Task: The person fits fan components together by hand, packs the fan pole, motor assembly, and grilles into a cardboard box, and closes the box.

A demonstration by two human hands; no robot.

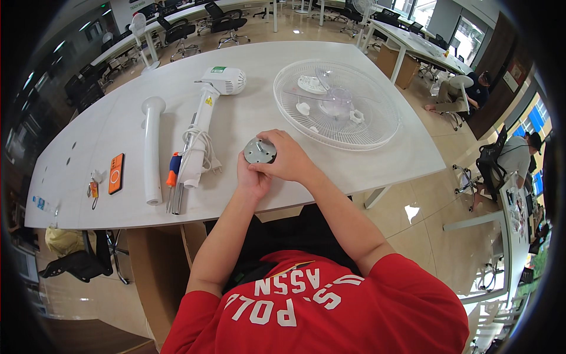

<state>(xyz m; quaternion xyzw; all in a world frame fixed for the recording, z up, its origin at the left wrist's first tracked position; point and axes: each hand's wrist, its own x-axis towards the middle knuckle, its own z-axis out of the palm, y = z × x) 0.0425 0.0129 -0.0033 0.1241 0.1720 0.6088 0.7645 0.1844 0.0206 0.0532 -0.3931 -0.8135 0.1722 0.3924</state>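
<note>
Near the table's front edge, a round grey metal disc with a bolt and small holes is held between both hands. My left hand cups it from the left and below. My right hand grips its right side, with fingers over the top edge. Left of the hands lies a white fan body, its motor head at the far end and a bundled white cord on its pole. Beside the pole is a screwdriver with an orange and blue handle.
At the right of the table sits a white fan grille with a clear blade and small white parts in it. A white tube, an orange phone and a plastic bottle lie to the left. Other people sit at the right.
</note>
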